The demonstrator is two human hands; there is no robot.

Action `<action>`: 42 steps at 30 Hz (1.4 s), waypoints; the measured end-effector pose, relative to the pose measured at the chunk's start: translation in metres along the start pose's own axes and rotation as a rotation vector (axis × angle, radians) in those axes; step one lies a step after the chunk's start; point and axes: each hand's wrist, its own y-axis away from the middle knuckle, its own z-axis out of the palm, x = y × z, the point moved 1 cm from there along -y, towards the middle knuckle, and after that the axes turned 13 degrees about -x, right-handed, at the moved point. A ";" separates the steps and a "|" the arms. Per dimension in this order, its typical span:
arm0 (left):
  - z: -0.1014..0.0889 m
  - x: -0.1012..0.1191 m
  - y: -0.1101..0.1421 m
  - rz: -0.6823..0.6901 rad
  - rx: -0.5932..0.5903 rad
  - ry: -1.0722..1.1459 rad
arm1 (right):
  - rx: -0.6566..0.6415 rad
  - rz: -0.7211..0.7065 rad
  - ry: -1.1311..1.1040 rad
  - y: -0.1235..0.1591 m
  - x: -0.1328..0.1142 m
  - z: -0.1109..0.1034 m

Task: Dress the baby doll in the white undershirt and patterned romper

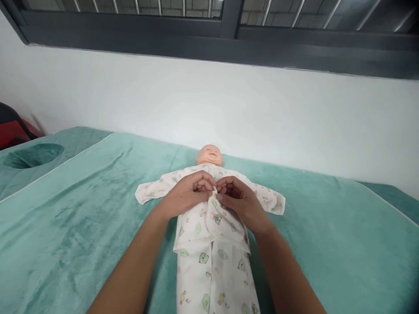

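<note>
A baby doll (pixel 209 155) lies on its back, head away from me, wearing a white baby shirt (pixel 195 224) with small printed animals. Its sleeves spread out to both sides. Matching trousers (pixel 196 279) cover the legs below the shirt's hem. My left hand (pixel 193 188) pinches the shirt's front edge at the chest from the left. From the right, my right hand (pixel 237 198) pinches the overlapping front flap close beside it. The fingertips of both hands nearly meet there, and a small upturned bit of cloth shows between them. Any fastener under the fingers is hidden.
A teal plush cover (pixel 91 226) spreads over the bed under the doll. At the far left it has an oval hole (pixel 34 155). A white wall (pixel 196 100) and a dark window frame (pixel 163 41) stand behind. A red and black object (pixel 15 128) sits at the left edge.
</note>
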 end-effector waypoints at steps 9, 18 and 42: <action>0.001 0.001 0.000 -0.004 0.003 -0.030 | -0.010 0.032 0.009 0.001 -0.001 -0.003; 0.002 0.001 -0.002 0.004 0.017 -0.038 | 0.046 0.028 0.013 -0.003 0.000 0.001; -0.012 -0.015 -0.002 -0.153 0.300 -0.467 | 0.322 -0.220 0.567 -0.011 0.023 -0.008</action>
